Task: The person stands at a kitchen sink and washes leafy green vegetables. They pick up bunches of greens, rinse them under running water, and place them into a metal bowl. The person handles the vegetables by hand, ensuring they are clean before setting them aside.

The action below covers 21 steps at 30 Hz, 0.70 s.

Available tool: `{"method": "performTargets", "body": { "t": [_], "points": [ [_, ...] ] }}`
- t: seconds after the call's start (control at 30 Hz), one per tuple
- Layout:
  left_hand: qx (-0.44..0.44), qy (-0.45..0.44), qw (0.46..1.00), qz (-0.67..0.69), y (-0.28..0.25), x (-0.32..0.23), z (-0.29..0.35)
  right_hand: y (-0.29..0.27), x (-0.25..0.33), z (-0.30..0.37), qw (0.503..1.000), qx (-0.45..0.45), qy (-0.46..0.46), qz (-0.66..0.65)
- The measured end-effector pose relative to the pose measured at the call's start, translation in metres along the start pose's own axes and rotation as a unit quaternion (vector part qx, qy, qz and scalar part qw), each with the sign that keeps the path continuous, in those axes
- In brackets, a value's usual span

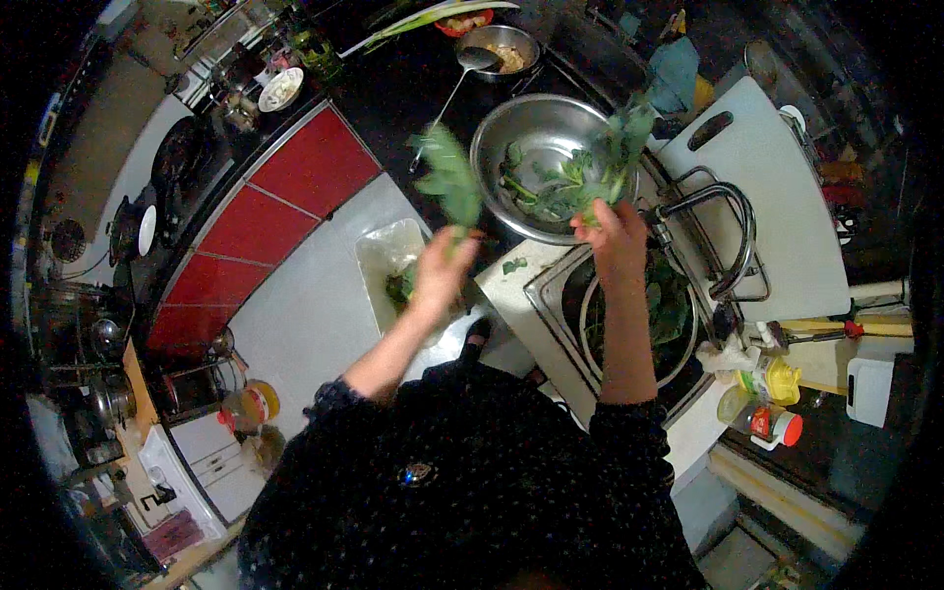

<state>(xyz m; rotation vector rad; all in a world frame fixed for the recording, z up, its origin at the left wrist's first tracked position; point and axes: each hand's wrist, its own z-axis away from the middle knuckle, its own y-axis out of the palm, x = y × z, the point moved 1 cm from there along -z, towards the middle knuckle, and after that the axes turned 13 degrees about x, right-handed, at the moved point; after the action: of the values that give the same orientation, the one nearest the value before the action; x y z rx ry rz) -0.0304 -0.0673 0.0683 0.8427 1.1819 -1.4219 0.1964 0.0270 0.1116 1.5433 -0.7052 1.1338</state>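
Pinched in my left hand (442,273) is a large green leaf (452,182), its blade pointing away from me and blurred by motion. Below that hand, a pale bin (372,264) contains green scraps. My right hand (614,238) grips the stalk of a leafy green (625,147) at the near right rim of a steel bowl (492,187). Cut leafy stems (560,182) lie inside the bowl. To the right of the bowl, more dark leaves (669,305) sit in a round basin within the sink, partly hidden by my right forearm.
A curved faucet (745,231) stands right of the sink. Behind it leans a white cutting board (762,177). A ladle (478,59) rests at a small metal bowl (516,49) of food. Bottles (772,425) stand right of the sink; red cabinets (285,177) line the left.
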Motion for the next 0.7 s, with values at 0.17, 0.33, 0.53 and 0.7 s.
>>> {"method": "performTargets", "body": {
  "t": [0.17,0.33,0.53,0.7],
  "points": [
    [0.191,0.130,0.971,0.052,0.153,-0.008,-0.006,0.003,0.046,0.029,1.000,-0.001,-0.013,0.024],
    [0.313,0.174,0.933,0.001,0.270,-0.002,0.011,-0.011,0.045,0.045,1.000,-0.027,-0.004,0.007],
    [0.330,0.206,0.913,-0.126,0.303,0.056,-0.018,-0.023,0.019,0.036,0.998,-0.001,0.060,0.000],
    [0.243,0.111,0.949,0.165,0.214,0.024,-0.058,-0.038,-0.012,0.023,0.999,-0.005,0.040,-0.021]
  ]
}}
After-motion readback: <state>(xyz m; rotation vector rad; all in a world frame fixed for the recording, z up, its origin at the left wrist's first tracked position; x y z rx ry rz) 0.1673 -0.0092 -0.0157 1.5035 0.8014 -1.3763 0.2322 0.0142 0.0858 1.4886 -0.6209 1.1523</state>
